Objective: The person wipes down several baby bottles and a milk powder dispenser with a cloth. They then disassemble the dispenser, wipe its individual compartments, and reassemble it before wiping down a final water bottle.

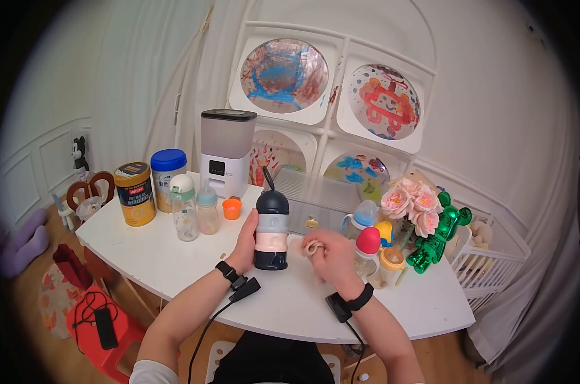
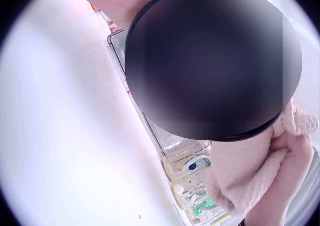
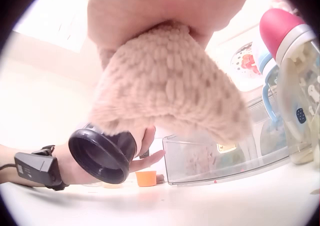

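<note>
My left hand [image 1: 244, 248] grips a stacked milk powder container [image 1: 272, 223] from its left side. It has a navy domed lid with a loop, grey and pink middle tiers, and a navy base. In the left wrist view its round dark base [image 2: 210, 65] fills much of the picture. Just right of the container, my right hand [image 1: 338, 259] holds a bunched pinkish-beige cloth [image 3: 170, 85] with a waffle-like weave. From the right wrist, the cloth hangs below the palm and overlaps the container, whose base is tilted toward that camera.
Several baby bottles [image 1: 367, 246] and pink flowers [image 1: 413, 201] stand right of my right hand. Two formula tins [image 1: 135, 195], two more bottles [image 1: 184, 214], an orange cup [image 1: 231, 208] and a feeder-like dispenser [image 1: 226, 153] stand to the left. A clear box [image 1: 296, 221] lies behind the container.
</note>
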Demonstrator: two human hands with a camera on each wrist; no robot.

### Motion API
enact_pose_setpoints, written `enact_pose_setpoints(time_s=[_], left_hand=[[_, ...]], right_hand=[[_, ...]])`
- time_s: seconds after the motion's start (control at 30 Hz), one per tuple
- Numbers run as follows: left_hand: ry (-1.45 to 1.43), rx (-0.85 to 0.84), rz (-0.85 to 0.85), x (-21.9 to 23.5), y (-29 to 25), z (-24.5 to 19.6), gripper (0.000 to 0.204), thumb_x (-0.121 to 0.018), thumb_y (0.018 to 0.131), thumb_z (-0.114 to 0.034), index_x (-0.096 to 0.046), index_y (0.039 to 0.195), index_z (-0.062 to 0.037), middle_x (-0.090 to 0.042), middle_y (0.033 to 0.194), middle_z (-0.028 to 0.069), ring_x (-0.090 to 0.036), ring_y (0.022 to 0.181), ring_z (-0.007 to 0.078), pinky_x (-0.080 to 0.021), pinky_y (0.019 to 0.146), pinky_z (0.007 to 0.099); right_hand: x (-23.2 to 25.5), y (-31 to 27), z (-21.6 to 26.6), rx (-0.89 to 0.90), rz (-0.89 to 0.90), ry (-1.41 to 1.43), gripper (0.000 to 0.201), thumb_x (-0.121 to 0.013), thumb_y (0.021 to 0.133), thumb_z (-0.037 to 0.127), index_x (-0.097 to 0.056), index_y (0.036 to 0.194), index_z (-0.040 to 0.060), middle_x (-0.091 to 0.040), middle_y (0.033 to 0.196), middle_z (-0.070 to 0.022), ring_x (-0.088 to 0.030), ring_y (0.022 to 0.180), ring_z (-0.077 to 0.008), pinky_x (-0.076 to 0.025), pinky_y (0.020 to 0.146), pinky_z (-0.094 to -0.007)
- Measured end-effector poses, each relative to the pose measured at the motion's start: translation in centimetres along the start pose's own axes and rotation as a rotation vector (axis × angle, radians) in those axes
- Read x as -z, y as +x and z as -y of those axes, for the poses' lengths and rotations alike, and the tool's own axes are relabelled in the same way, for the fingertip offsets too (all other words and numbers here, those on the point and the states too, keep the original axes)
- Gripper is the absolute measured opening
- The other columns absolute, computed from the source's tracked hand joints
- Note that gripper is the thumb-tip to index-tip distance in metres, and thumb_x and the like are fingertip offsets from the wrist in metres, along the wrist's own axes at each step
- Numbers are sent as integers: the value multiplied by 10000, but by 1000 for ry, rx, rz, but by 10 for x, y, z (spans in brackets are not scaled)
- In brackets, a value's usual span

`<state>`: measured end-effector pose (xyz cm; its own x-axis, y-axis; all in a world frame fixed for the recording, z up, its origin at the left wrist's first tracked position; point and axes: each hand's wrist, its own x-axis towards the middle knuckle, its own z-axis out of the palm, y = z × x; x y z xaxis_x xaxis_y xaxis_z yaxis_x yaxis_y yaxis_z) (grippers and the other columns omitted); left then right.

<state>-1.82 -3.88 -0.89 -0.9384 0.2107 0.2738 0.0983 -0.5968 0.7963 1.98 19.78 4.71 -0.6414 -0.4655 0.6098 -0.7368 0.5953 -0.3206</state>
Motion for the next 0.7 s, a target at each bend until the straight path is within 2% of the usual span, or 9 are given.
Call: enact_pose_setpoints(time_s=[0.07, 0.1, 0.17, 0.2, 0.23, 0.27, 0.4, 0.6, 0.7], left_hand=[[20, -12, 8, 5, 5, 7, 652, -382, 1109, -618, -525, 1469, -93, -687, 1322, 117, -702, 1161, 226, -586, 983, 392], [42, -23, 14, 7, 6, 11, 640, -375, 1124, -583, -494, 1506, -84, -665, 1371, 124, -682, 1211, 225, -568, 1022, 393], [169, -65, 51, -5, -2, 7, 621, -378, 1134, -543, -452, 1540, -79, -631, 1417, 120, -650, 1257, 214, -534, 1067, 386], [300, -113, 87, -11, -5, 6, 607, -381, 1145, -503, -411, 1574, -74, -597, 1462, 115, -618, 1303, 202, -500, 1111, 378], [323, -122, 128, -13, -6, 9, 591, -407, 1149, -484, -388, 1565, -64, -562, 1455, 82, -556, 1334, 160, -433, 1147, 327], [320, -121, 127, -14, -5, 12, 591, -407, 1149, -484, -388, 1565, -64, -562, 1455, 82, -556, 1334, 160, -433, 1147, 327], [384, -123, 125, -17, -6, 15, 584, -375, 1162, -464, -380, 1566, -43, -537, 1475, 91, -499, 1384, 166, -375, 1190, 331], [340, -119, 27, -16, -1, 9, 579, -352, 1164, -488, -442, 1518, -39, -582, 1422, 96, -573, 1308, 165, -459, 1122, 328], [106, -75, -29, -10, 4, 11, 646, -342, 1134, -575, -497, 1510, -73, -624, 1450, 135, -650, 1283, 221, -548, 1079, 374]], right_hand=[[-5, 7, -2, 147, -418, 123, 351, -587, 826, -62, -731, 1100, 104, -739, 1170, -127, -703, 1048, -357, -575, 876, -438], [-7, 9, 0, 143, -417, 122, 351, -587, 826, -62, -731, 1100, 104, -739, 1170, -127, -703, 1048, -357, -575, 876, -438], [-6, 14, 11, 183, -560, 105, 477, -596, 823, -106, -697, 1253, 74, -666, 1330, -202, -640, 1182, -415, -524, 1018, -452], [-7, 13, 8, 181, -557, 104, 477, -596, 823, -106, -697, 1253, 74, -666, 1330, -202, -640, 1182, -415, -524, 1018, -452], [-8, 12, 3, 209, -507, 73, 522, -612, 826, -98, -676, 1312, 80, -628, 1393, -205, -611, 1227, -423, -506, 1049, -459], [-9, 12, 1, 237, -456, 43, 571, -628, 828, -90, -655, 1371, 86, -590, 1455, -209, -583, 1272, -431, -488, 1081, -466], [-11, 9, 5, 244, -360, -49, 562, -625, 845, -103, -651, 1380, 67, -590, 1464, -210, -587, 1292, -398, -477, 1097, -446], [-19, 4, 13, 252, -342, -98, 633, -666, 813, -62, -641, 1421, 112, -579, 1470, -195, -595, 1241, -404, -507, 1069, -467], [-23, 1, 16, 293, -288, -151, 647, -695, 802, -40, -645, 1425, 128, -573, 1480, -187, -600, 1227, -393, -534, 1043, -452]])
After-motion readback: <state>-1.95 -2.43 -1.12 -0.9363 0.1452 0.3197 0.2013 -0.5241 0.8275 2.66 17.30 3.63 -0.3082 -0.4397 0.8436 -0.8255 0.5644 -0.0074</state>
